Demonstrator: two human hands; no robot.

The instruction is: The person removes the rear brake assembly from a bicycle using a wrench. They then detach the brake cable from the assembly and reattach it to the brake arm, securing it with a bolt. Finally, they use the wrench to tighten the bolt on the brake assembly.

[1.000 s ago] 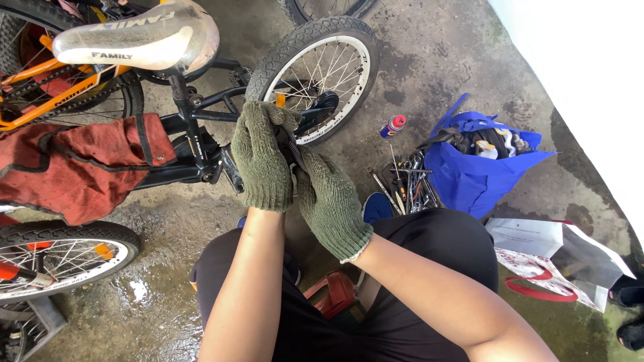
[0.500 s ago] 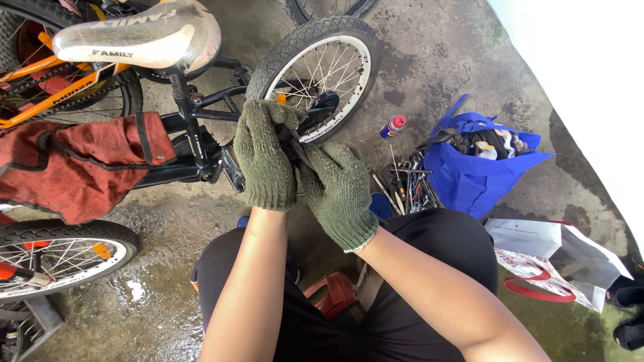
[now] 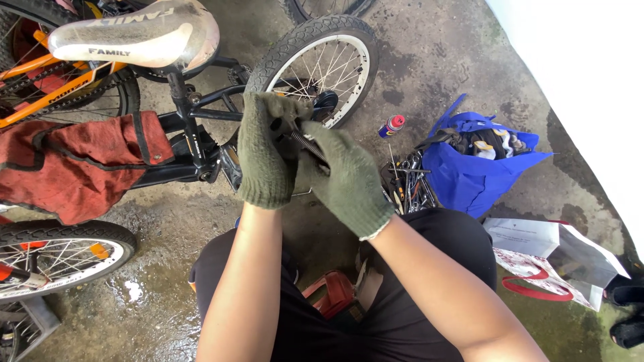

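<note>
the floor (image 3: 429,74) is rough grey concrete, stained dark and wet, with a small puddle (image 3: 134,291) at lower left. a bicycle wheel (image 3: 315,64) stands on it at top centre. right of centre lie a spray can (image 3: 391,125), a heap of metal tools (image 3: 406,184) and a blue bag (image 3: 476,174). a white paper bag (image 3: 557,258) lies at lower right.

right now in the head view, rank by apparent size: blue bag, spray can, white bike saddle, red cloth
1. red cloth
2. white bike saddle and blue bag: look about alike, so unranked
3. spray can, clearly smallest
</note>
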